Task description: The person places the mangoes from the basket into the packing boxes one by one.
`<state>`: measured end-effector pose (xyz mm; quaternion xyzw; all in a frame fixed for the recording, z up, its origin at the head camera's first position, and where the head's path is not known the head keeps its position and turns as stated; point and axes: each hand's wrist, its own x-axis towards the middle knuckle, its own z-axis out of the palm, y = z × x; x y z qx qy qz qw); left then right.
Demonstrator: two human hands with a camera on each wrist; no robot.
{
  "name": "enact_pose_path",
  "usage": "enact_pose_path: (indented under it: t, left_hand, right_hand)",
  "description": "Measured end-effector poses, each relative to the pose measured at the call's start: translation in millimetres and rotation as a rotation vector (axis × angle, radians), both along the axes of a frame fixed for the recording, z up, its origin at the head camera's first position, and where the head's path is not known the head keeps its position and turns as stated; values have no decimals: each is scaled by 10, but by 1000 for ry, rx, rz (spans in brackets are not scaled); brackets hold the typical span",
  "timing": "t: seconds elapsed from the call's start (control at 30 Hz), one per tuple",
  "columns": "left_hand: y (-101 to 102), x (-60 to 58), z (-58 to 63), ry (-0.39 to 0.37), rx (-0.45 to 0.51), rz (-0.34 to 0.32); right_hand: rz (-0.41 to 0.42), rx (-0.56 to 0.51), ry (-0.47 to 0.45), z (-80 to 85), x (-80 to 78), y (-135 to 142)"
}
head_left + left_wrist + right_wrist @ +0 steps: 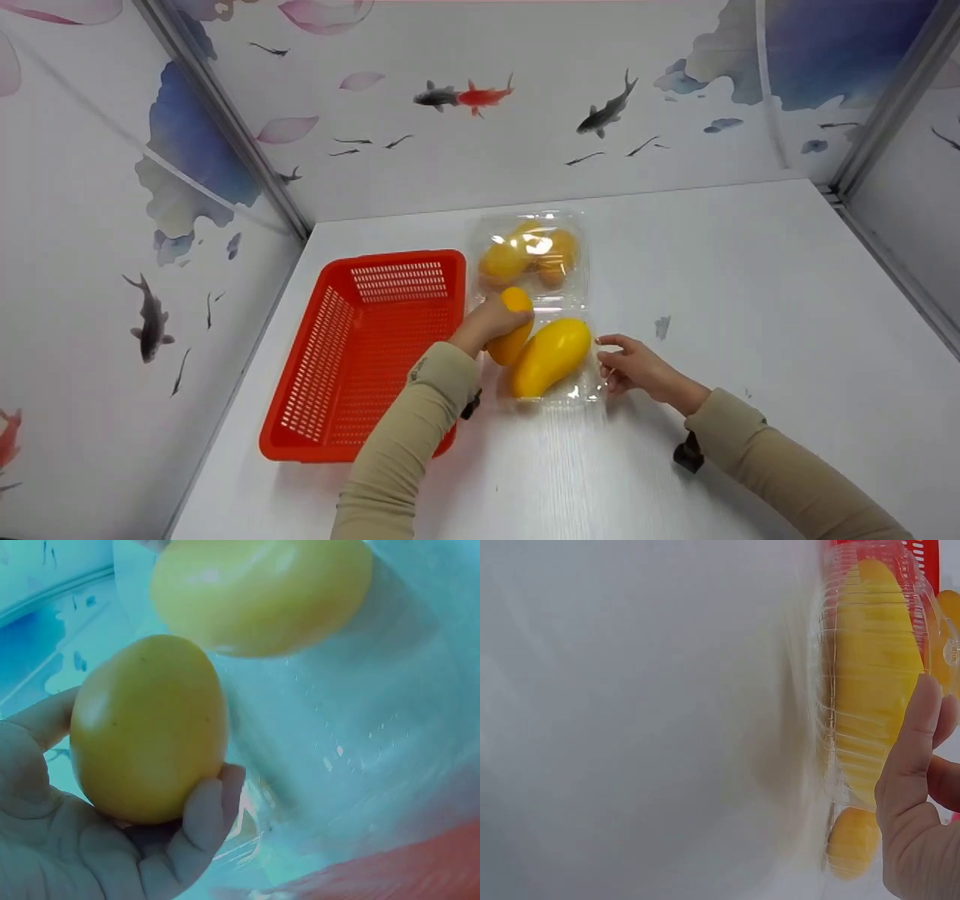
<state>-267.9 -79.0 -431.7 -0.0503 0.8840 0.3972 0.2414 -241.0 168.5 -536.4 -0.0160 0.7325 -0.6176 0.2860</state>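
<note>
An oval orange-yellow mango (507,346) is gripped in my left hand (498,315), thumb and fingers curled round it, as the left wrist view shows. Beside it, a larger, glossy yellow mango (553,355) lies in the near half of a clear plastic clamshell box (581,390). My right hand (636,367) is at the right edge of that half, fingers loosely bent and fingertips right at the rim. In the right wrist view one straight finger (916,720) overlaps the box's ribbed wall, with the yellow mango (874,675) showing through it.
Several yellow-orange fruits (556,251) show in the far half of the box. A red perforated plastic basket (364,262) stands left of the box, partly behind my left forearm. The white table (720,285) meets printed wall panels (480,165) at the back and sides.
</note>
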Motion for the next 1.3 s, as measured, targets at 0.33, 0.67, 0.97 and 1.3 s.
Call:
enact_pose_path:
  t: [0.33, 0.67, 0.97, 1.3]
  left_hand:
    - [74, -19, -231, -96, -174, 61]
    - [35, 1, -351, -91, -239, 82]
    - [7, 27, -445, -113, -242, 89]
    - [36, 77, -468, 25, -333, 51]
  right_hand:
    - [-2, 0, 0, 3, 0, 14]
    - [5, -30, 26, 15, 18, -5]
    - [-2, -25, 21, 5, 13, -28]
    - [-9, -12, 36, 21, 23, -29]
